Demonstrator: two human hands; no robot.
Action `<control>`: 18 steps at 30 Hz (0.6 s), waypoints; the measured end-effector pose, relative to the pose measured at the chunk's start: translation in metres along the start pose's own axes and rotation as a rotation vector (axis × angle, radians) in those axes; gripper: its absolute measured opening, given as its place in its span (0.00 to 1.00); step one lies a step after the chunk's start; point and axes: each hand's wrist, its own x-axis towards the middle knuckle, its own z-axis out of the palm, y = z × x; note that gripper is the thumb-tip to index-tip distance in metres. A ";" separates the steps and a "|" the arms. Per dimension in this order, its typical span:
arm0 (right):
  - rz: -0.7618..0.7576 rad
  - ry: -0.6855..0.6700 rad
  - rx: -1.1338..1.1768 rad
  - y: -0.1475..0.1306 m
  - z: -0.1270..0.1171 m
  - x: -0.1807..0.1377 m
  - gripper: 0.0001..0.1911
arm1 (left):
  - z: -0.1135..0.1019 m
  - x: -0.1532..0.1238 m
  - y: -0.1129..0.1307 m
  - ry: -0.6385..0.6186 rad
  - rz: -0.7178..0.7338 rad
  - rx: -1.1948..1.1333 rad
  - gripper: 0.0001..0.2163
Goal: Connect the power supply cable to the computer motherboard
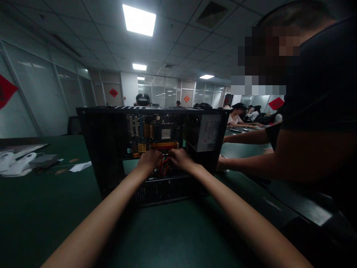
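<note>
Open computer case (106, 149) stands on the green table (41, 201) with its side off. The motherboard (150, 132) and power supply (208, 132) sit mounted inside, while the red-and-yellow cable bundle (164, 166) hangs loose low in the case, so by my judgement the boards are in and the wiring is the part unfinished. Left hand (149, 159) and right hand (180, 158) are both curled at the top of that bundle, knuckles toward the camera; I cannot tell whether either finger set actually closes on a wire. The power supply's white label and the red wall papers carry print too small to read; a co-worker's forearm (251, 163) reaches to the case's right side.
</note>
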 end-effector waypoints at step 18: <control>0.094 0.011 0.066 0.000 0.001 0.002 0.14 | 0.001 0.002 0.000 0.010 0.012 0.013 0.17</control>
